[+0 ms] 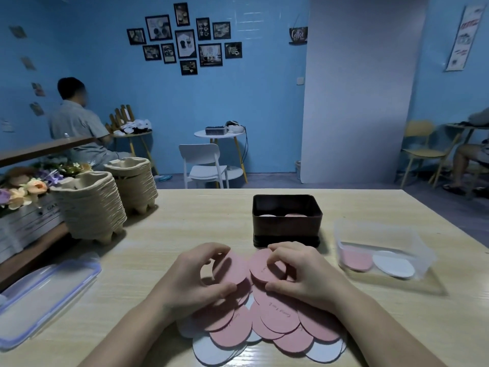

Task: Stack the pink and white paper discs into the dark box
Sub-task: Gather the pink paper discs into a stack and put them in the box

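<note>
Currently left hand (190, 282) and right hand (304, 279) fingers (222, 288) pinch pink discs (232, 268); dark box (287, 229) just beyond, clear tub (383, 234) right.

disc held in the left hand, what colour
The disc is pink, clearest in the head view.

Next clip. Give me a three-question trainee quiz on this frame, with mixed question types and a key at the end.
1. True or false: the dark box is empty.
2. The left hand and right hand each pinch a disc coloured: A pink, B white, C blue.
3. Fill in: the clear tub sits to the dark box's ____.

Key: 1 false, since discs show inside; 2 A; 3 right.
</note>
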The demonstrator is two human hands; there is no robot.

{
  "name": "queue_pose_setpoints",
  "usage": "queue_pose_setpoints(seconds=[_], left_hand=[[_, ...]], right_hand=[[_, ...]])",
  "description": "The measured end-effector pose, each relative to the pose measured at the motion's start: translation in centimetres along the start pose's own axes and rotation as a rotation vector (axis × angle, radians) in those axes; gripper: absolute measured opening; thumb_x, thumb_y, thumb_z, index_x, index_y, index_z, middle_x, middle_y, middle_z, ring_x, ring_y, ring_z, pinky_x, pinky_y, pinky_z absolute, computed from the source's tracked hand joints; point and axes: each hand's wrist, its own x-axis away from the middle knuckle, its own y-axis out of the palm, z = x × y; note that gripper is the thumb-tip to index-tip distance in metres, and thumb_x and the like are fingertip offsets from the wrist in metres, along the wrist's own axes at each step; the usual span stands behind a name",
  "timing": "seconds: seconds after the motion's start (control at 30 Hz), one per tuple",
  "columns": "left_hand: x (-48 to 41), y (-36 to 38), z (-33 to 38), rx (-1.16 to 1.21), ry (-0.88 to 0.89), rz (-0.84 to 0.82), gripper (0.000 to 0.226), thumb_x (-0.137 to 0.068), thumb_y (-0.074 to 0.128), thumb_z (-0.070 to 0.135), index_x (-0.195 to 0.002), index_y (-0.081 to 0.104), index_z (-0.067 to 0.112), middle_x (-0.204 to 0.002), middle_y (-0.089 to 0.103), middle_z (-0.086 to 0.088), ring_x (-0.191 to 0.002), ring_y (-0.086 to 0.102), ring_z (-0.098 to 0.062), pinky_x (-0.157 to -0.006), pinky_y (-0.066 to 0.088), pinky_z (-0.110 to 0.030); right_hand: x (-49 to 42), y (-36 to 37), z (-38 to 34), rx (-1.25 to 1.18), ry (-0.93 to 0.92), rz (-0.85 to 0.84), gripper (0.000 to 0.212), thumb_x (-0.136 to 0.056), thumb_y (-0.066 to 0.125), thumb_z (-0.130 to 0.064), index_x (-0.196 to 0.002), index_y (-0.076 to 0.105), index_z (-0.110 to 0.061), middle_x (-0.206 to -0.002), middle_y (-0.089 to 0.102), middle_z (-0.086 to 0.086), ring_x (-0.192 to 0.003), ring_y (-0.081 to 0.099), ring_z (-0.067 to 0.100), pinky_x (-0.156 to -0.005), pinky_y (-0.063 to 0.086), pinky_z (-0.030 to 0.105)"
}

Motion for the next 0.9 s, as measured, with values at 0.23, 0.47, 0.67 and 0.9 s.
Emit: queue_pose_setpoints(seconds=[0.23,0.47,0.67,0.9], left_hand=[[-5.7,3.1,0.4,-0.008,0.114,-0.113,0.063,-0.07,0.084,0.056,-0.123,0.065,0.028,-0.108,0.067,0.021,-0.099,0.063,-0.002,-0.086,0.053,-0.03],[-8.1,5.5,0.4,0.068,0.188,-0.106,0.074,-0.069,0.084,0.062,-0.131,0.063,0.028,-0.119,0.067,0.021,-0.108,0.062,0.002,-0.092,0.051,-0.024],[-7.3,5.1,-0.7,0.222,0.149,-0.041,0.066,-0.072,0.09,0.048,-0.129,0.064,0.024,-0.116,0.07,0.018,-0.11,0.068,-0.008,-0.091,0.055,-0.03],[-6.7,5.2,-1.0,0.214,0.134,-0.013,0.052,-0.08,0.086,0.036,-0.127,0.066,0.025,-0.116,0.072,0.014,-0.109,0.069,-0.014,-0.092,0.056,-0.037]], right_hand=[[-0.3,-0.8,0.9,-0.01,0.05,0.044,0.056,-0.077,0.082,-0.052,-0.124,0.061,-0.032,-0.13,0.061,-0.016,-0.121,0.051,0.001,-0.102,0.041,0.018],[-0.7,-0.6,1.7,-0.075,0.047,0.109,0.048,-0.079,0.076,-0.056,-0.119,0.066,-0.03,-0.134,0.052,-0.022,-0.132,0.047,0.0,-0.107,0.043,0.025],[-1.0,0.0,1.7,-0.178,0.109,0.141,0.046,-0.074,0.077,-0.056,-0.113,0.068,-0.032,-0.135,0.057,-0.014,-0.136,0.042,-0.006,-0.101,0.052,0.032],[-1.0,0.1,1.3,-0.283,0.155,0.157,0.036,-0.077,0.087,-0.038,-0.109,0.07,-0.034,-0.134,0.058,-0.011,-0.134,0.048,-0.001,-0.093,0.059,0.034]])
